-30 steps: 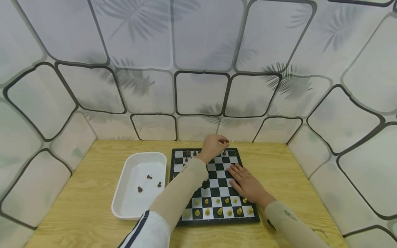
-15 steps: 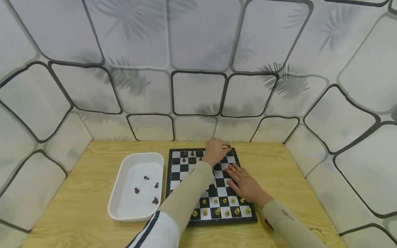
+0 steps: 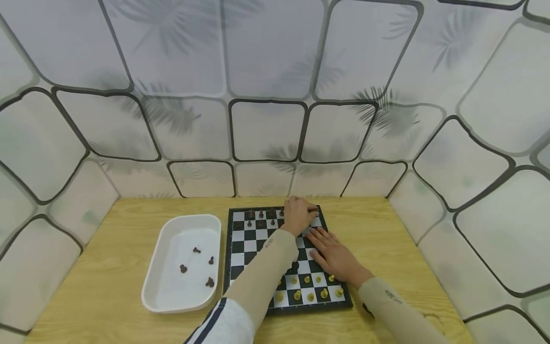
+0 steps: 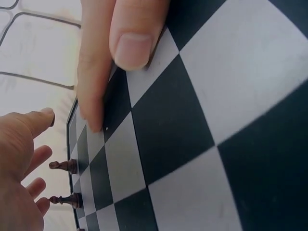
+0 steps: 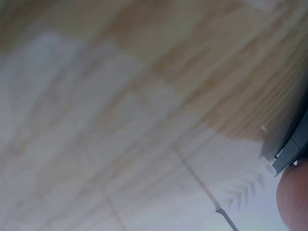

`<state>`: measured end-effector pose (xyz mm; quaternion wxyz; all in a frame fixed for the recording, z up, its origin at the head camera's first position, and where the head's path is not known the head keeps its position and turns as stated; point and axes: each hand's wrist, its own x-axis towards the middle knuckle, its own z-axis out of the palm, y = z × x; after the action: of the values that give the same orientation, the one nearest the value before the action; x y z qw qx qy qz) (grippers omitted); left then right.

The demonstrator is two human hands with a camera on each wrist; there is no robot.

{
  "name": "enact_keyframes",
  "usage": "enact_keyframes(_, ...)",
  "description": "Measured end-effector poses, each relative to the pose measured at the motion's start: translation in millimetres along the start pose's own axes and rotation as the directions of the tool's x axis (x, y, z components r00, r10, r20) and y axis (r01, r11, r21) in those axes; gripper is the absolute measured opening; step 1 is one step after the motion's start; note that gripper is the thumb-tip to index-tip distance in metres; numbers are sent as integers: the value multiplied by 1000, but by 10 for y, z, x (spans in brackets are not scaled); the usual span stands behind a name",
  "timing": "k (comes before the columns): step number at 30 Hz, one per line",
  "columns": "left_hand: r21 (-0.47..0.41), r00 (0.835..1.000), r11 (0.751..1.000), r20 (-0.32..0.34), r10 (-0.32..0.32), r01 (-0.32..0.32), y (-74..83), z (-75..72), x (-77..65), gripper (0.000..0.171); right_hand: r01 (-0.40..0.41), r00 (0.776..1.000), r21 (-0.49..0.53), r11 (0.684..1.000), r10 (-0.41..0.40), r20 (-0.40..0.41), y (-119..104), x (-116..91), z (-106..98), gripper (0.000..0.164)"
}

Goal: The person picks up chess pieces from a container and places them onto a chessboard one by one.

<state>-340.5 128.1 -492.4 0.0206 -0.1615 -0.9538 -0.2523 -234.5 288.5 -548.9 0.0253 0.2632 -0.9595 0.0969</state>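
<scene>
In the head view, a black-and-white chessboard [image 3: 244, 246] lies on the table with dark chess pieces along its far side and yellow chess pieces [image 3: 297, 295] along its near side. My left hand [image 3: 296, 216] is at the board's far right corner, pinching a small dark chess piece mostly hidden by the fingers. The left wrist view shows its dark tip at a digit, with a dark knight [image 4: 62, 166] and dark bishop [image 4: 66, 200] standing nearby. Spread flat over the board's right side is my right hand [image 3: 337, 258], its fingertips [image 4: 132, 53] resting on squares.
A white plastic tray [image 3: 148, 291] stands left of the board, with several dark chess pieces [image 3: 183, 269] lying in it. The wooden table [image 3: 99, 267] meets a patterned wall [image 3: 275, 129] close behind the board. My left forearm crosses over the board, hiding part of it.
My left hand has moved down with the dark chess piece to the board's far right corner. My right hand stays on the board. The whole head view has shifted slightly left.
</scene>
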Motion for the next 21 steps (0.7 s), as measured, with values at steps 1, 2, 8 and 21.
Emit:
enact_keyframes(1, -4, 1000, 1000, -1, -7, 7, 2, 15, 3, 29, -2, 1000, 1, 1000, 2, 5, 0, 1, -1, 60)
enact_keyframes(2, 2, 1000, 1000, -2, -8, 8, 4, 28, 7, 29, -4, 1000, 3, 1000, 4, 12, 0, 3, -4, 60)
enact_keyframes(8, 60, 999, 998, -28, 23, -21, 20, 95, 30, 28, 0, 1000, 12, 1000, 0, 13, -22, -3, -41, 60)
enact_keyframes(21, 111, 1000, 994, -2, -4, 4, 42, 192, 33, 27, -2, 999, -10, 1000, 3, 34, -18, -9, -52, 60)
